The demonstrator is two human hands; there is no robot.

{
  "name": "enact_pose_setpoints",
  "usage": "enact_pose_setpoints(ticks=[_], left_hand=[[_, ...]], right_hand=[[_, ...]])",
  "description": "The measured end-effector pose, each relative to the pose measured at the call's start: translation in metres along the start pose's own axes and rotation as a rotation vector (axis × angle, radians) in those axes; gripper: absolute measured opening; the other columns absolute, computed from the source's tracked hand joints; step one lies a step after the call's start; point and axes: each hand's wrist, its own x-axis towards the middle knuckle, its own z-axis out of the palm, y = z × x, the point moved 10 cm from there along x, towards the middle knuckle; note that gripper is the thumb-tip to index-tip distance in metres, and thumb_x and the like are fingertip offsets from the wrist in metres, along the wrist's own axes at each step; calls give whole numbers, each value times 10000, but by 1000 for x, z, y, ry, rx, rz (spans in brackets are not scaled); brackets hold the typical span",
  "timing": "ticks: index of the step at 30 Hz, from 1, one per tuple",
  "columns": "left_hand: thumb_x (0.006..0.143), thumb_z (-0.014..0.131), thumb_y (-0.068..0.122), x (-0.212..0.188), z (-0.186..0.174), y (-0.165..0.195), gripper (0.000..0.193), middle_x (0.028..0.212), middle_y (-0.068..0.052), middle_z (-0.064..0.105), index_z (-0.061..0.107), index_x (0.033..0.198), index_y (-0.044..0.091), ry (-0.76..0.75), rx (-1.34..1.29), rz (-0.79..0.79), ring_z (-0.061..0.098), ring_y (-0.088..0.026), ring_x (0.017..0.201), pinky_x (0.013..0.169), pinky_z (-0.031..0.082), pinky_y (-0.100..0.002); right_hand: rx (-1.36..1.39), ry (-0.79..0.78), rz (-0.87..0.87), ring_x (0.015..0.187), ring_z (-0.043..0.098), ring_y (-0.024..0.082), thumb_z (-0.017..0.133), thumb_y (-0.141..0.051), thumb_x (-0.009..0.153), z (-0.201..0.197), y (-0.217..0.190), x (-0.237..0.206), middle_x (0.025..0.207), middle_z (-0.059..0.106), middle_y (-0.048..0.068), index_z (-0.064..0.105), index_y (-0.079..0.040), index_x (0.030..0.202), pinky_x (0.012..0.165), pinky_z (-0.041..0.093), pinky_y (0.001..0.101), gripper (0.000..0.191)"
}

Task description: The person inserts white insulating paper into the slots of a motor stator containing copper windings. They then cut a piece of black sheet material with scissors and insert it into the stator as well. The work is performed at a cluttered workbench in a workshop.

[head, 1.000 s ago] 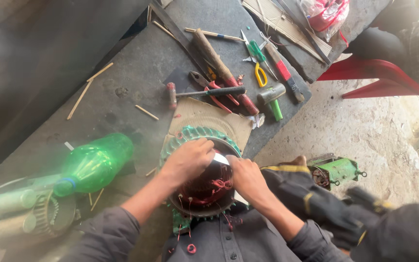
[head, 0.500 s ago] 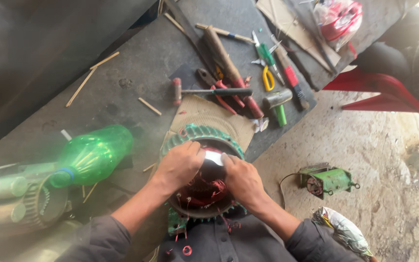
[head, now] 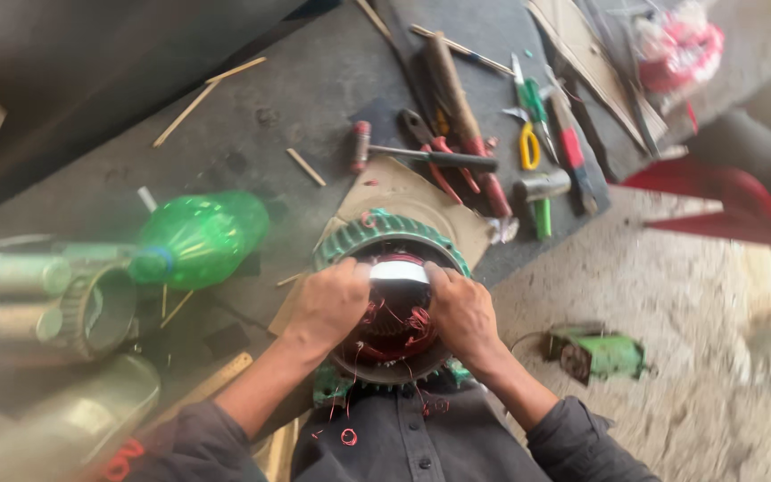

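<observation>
Both hands, left hand (head: 330,302) and right hand (head: 461,308), fingers curled, are pinching a white strip (head: 397,271) into the green stator (head: 377,234); pressing evenly seems best.

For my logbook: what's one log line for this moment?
left hand: on stator | right hand: on stator | both: holding white strip | bottle: left

White strip (head: 397,271) now flatter between both thumbs, view shifted leftward.

At frame centre, the motor stator (head: 392,234) is green-ribbed, its windings (head: 401,323) red copper. Left, a translucent green plastic bottle (head: 198,237); upper right, yellow-handled scissors (head: 528,147).
</observation>
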Motion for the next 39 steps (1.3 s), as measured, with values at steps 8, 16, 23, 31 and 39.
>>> enact_pose_setpoints(ticks=[8,16,23,31,39], left_hand=[[910,522,97,-18,-5,-12,141,808,-175,699,652,863,69,8,-20,-204,718,-386,676,591,580,-487],[948,478,79,-51,-1,-33,202,820,-258,702,655,880,8,-4,-180,-365,701,-467,752,668,561,-570],[802,557,29,-41,11,-46,178,799,-338,673,712,836,-51,11,-295,-483,701,-485,811,764,563,-553],[811,598,81,-53,-22,-33,181,778,-295,692,769,839,30,141,-273,-550,688,-467,789,763,540,-549],[795,590,61,-59,1,-42,201,846,-305,695,755,903,22,198,-244,-587,682,-488,825,764,549,-563]], right_hand=[[-31,-55,87,801,711,416,573,-29,875,4,11,-19,929,723,218,626,-34,1130,702,559,516,261],[-34,-50,74,758,728,405,555,-22,878,24,15,-9,887,727,226,667,-27,1123,701,575,502,270],[13,-85,221,838,684,477,643,-147,886,17,30,-17,856,713,279,706,-72,1053,762,531,571,193],[-10,-336,122,842,733,415,618,-81,836,20,27,13,895,743,228,794,-114,997,787,587,491,241],[-40,-279,74,867,718,423,687,-126,815,23,31,-3,882,735,238,771,-96,959,775,582,494,169]])
